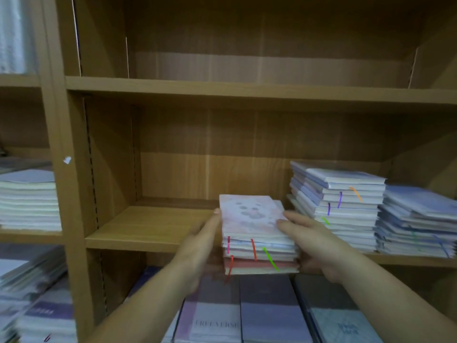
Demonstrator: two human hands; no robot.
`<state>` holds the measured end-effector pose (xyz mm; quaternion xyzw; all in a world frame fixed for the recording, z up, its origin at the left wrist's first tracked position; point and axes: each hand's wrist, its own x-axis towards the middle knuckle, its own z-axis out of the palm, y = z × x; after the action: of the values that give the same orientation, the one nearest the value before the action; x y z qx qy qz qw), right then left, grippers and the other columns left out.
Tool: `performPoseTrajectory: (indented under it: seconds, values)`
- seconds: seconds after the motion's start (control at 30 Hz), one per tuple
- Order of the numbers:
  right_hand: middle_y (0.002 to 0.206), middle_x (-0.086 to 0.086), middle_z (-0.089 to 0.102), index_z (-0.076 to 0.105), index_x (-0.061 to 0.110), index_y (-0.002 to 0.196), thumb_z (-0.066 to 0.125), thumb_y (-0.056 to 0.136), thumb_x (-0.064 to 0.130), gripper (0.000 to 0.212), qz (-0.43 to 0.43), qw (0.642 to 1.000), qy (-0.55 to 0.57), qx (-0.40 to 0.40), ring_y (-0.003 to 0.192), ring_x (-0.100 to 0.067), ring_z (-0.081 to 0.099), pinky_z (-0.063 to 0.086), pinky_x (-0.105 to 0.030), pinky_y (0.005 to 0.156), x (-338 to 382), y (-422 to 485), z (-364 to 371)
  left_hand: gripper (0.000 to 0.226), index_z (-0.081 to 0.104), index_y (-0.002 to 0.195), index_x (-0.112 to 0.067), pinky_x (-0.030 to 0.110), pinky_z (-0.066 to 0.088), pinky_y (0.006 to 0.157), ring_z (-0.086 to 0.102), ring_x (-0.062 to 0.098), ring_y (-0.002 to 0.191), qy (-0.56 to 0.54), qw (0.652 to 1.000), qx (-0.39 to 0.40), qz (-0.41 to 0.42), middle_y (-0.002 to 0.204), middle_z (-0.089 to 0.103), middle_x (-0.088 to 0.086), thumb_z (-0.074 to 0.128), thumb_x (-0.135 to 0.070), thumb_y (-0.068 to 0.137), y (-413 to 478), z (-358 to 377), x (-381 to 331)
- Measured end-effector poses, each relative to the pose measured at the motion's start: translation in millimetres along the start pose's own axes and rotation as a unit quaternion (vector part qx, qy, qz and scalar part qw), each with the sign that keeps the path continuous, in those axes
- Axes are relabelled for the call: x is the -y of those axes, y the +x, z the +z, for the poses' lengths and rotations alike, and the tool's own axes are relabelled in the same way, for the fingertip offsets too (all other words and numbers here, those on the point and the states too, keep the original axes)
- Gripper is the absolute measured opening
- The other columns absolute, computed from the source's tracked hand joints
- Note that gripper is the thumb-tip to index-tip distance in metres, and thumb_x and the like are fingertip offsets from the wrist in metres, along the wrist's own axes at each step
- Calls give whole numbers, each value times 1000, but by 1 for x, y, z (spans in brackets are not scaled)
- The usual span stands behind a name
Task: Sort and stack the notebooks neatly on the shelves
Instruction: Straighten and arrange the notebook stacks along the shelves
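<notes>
A short stack of pink notebooks [254, 233] with coloured ribbon markers sits at the front edge of the middle shelf [146, 231]. My left hand [200, 248] lies along the stack's left side, fingers straight against it. My right hand [309, 241] holds the right side, its fingers resting on the top cover and its thumb lower down. To the right on the same shelf stand a taller stack of blue-grey notebooks [338, 206] and a lower one [418, 221].
The upper shelf [247, 90] holds nothing in view. The left bay carries a pale stack [29, 201] and loose piles [32, 300] below. Purple and dark notebooks [267, 315] lie flat under the middle shelf. Bare shelf board shows left of the pink stack.
</notes>
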<state>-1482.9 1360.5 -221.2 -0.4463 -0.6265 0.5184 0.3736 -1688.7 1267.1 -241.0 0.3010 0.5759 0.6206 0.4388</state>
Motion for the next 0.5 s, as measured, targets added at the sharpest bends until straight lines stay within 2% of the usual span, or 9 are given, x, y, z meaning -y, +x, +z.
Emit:
performPoseTrajectory:
  seconds: [0.03,0.07,0.17,0.2,0.27,0.33,0.4,0.47,0.5]
  values:
    - [116,11,72,64,39,121,72,91,35,31,9,999,28,12,97,-20,73,61,-45,79,2,-1,0,90,49,142,-30,57,58,90,72,33,107,3,1000,11,-14,124,72,5,78,-73,69,5,2,-7]
    - [114,9,73,63,39,119,71,92,30,29,15,999,43,17,96,-20,73,60,-43,79,5,-3,-1,97,39,151,-35,61,56,92,71,35,109,-6,999,18,-30,122,72,4,84,-62,70,6,6,-12]
    - [101,4,78,71,43,101,65,95,23,21,28,997,38,67,99,-23,72,57,-52,93,5,-8,-5,89,24,158,-40,66,55,89,75,37,98,-29,997,66,-32,105,78,5,78,-32,88,-3,9,-14]
    - [104,5,78,72,49,101,65,94,24,27,33,995,35,93,102,-24,72,54,-55,98,4,-10,-5,86,25,158,-41,66,54,92,75,35,99,-33,996,77,-27,107,78,5,76,-28,90,-9,5,-12]
    - [112,12,75,58,56,129,72,89,30,49,34,992,45,114,104,-20,73,54,-53,99,-3,-8,-3,74,35,154,-42,62,53,97,75,29,101,-34,995,94,-3,110,78,1,72,-23,93,-22,-5,-5]
    - [110,23,71,40,49,143,77,88,33,69,0,995,37,98,97,-9,74,59,-34,89,-8,-12,7,61,45,147,-42,53,54,100,75,24,102,-27,993,109,33,112,78,0,69,-18,95,-38,-12,-2]
    - [115,23,68,39,37,139,77,89,29,63,-48,997,19,59,95,-6,72,57,-24,78,-7,-13,20,63,45,147,-42,48,55,99,75,26,103,-20,992,105,73,114,77,3,70,-17,94,-44,-21,-4]
    - [121,14,69,41,27,134,79,88,21,60,-64,996,45,48,99,-12,72,58,-31,84,3,-10,32,74,38,150,-48,46,59,88,76,30,98,-8,990,82,110,113,77,6,74,-20,91,-40,-33,-16]
    - [123,9,71,42,24,139,79,88,16,63,-77,994,57,58,102,-16,73,59,-37,89,11,-6,35,78,36,149,-53,46,60,83,76,30,95,10,988,76,132,112,77,7,75,-21,90,-38,-38,-26]
